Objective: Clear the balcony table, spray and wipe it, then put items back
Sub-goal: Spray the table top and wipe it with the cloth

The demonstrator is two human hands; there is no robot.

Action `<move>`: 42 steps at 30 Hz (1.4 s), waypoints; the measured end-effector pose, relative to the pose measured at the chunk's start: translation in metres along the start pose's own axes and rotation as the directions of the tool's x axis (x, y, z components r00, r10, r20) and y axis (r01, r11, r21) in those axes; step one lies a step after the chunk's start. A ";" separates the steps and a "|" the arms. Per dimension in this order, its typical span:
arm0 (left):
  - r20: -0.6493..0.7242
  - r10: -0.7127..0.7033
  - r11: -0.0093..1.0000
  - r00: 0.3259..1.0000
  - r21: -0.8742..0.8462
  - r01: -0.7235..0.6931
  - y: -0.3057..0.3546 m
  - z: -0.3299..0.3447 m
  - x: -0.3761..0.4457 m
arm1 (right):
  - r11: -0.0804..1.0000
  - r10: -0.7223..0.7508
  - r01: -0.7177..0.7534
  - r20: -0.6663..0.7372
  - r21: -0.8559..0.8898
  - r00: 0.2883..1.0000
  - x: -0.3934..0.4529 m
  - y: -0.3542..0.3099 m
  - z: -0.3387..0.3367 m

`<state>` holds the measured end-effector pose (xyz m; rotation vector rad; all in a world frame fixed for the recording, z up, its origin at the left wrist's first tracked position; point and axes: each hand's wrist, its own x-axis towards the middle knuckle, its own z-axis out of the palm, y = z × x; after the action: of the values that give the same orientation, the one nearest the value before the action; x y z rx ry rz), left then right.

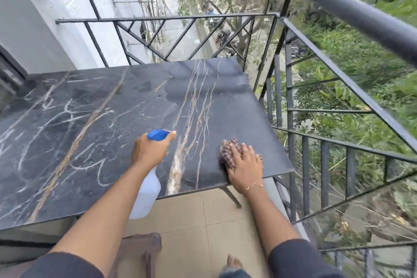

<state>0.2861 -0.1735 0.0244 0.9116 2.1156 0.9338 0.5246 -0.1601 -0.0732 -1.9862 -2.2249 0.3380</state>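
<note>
Beside the tiled floor (187, 221), the left hand (150, 150) grips a translucent white spray bottle (145, 196) with a blue nozzle above the table's near edge. Dark, pale-veined marble forms the table (94, 119), damp in patches toward the back. At its right corner, the right hand (246, 169) presses flat on a crumpled checked cloth (228, 153).

Your left hand (149, 150) gripped the neck of a spray bottle (146, 192), its blue nozzle (159, 135) pointing out over the dark marble table (90, 119) and its pale body hanging below the near edge. Your right hand (244, 168) lay flat, fingers spread, on a crumpled checked cloth (226, 153) near the table's right corner. Damp patches showed on the far part of the top. A black metal railing (338, 7) stood just beyond, and your bare foot (233, 262) rested on the beige tiled floor (191, 214).
</note>
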 end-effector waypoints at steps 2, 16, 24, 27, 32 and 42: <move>0.006 0.023 1.000 1.000 -0.011 -0.023 0.003 0.006 -0.001 | 0.984 0.176 -0.177 -0.015 -0.036 0.984 0.008 0.044 -0.017; -0.008 0.044 0.998 0.999 -0.045 -0.045 -0.006 0.006 -0.006 | 0.919 0.393 -0.393 0.009 0.043 0.920 -0.033 -0.021 -0.005; -0.028 0.033 0.999 0.999 -0.041 -0.034 -0.025 -0.003 -0.016 | 0.991 -0.128 0.129 0.025 -0.035 0.991 -0.073 -0.090 0.019; -0.026 0.033 0.999 0.999 -0.029 -0.034 -0.026 -0.004 -0.016 | 0.918 -0.395 0.394 -0.029 -0.053 0.918 -0.079 -0.057 0.016; -0.018 0.017 1.000 1.000 -0.008 -0.017 -0.025 -0.003 -0.017 | 0.986 -0.080 0.082 -0.019 0.147 0.997 -0.068 0.029 -0.005; 0.002 -0.005 1.000 1.000 0.008 0.005 -0.030 0.001 -0.023 | 0.705 0.465 -0.465 0.147 0.535 0.873 -0.064 -0.010 -0.017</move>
<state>0.2895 -0.2062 0.0057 0.9110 2.1208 0.9222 0.5266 -0.2237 -0.0516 -2.1365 -1.3333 0.9254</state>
